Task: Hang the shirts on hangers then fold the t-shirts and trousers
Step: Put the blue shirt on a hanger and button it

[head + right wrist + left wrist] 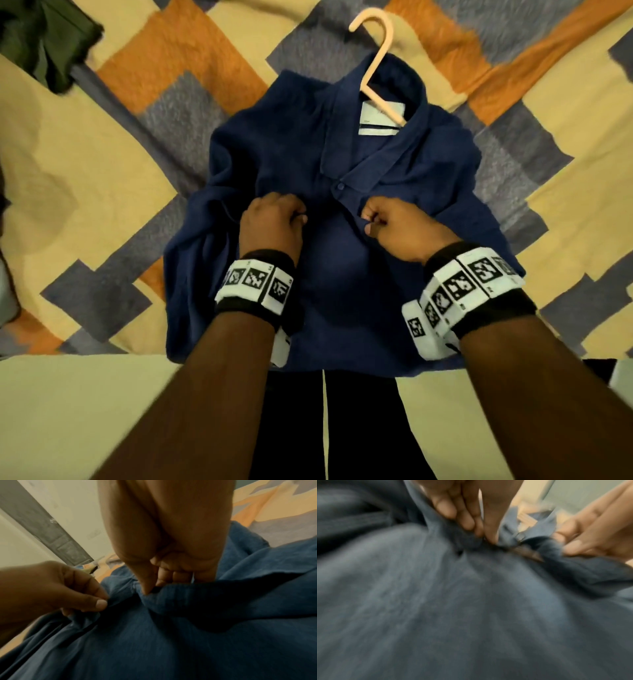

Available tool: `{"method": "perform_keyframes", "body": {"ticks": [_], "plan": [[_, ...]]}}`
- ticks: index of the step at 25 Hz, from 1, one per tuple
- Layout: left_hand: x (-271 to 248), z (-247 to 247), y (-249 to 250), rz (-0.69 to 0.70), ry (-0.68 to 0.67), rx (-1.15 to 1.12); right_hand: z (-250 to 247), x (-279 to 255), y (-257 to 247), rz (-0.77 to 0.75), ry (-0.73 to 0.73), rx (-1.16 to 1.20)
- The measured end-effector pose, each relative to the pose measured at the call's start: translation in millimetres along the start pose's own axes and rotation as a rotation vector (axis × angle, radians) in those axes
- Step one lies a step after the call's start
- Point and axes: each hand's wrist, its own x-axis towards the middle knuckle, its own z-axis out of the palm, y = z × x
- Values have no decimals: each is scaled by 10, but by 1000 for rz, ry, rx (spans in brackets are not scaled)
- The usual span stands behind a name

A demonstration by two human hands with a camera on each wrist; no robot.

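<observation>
A navy blue collared shirt [346, 260] lies front-up on the patterned bed cover, with a cream plastic hanger [375, 60] inside its collar and the hook sticking out past the neck. One button [340, 186] below the collar is fastened. My left hand [274, 219] pinches the left front edge of the shirt [471, 588] just below that button. My right hand [387, 219] pinches the right front placket [197, 595] opposite it. The two hands are a small gap apart over the shirt's chest.
The bed cover [102, 164] has orange, grey and cream blocks. A dark green garment [44, 41] is bunched at the far left corner. Dark trousers with a pale stripe [325, 425] show below the shirt's hem, at the bed's near edge.
</observation>
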Motion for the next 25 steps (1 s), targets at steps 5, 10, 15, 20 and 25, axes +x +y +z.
{"method": "perform_keyframes", "body": {"ticks": [5, 10, 15, 20, 25], "plan": [[-512, -40, 303, -108, 84, -183, 119, -452, 16, -208, 102, 64], [-494, -124, 414, -453, -75, -584, 75, -593, 99, -373, 129, 167], [-446, -224, 499, -382, -194, -671, 12, -497, 13, -448, 264, 234], [-423, -295, 502, -347, -234, -664, 105, -435, -11, -461, 283, 277], [-428, -239, 496, -413, -167, -766, 120, -464, -6, -481, 238, 288]]}}
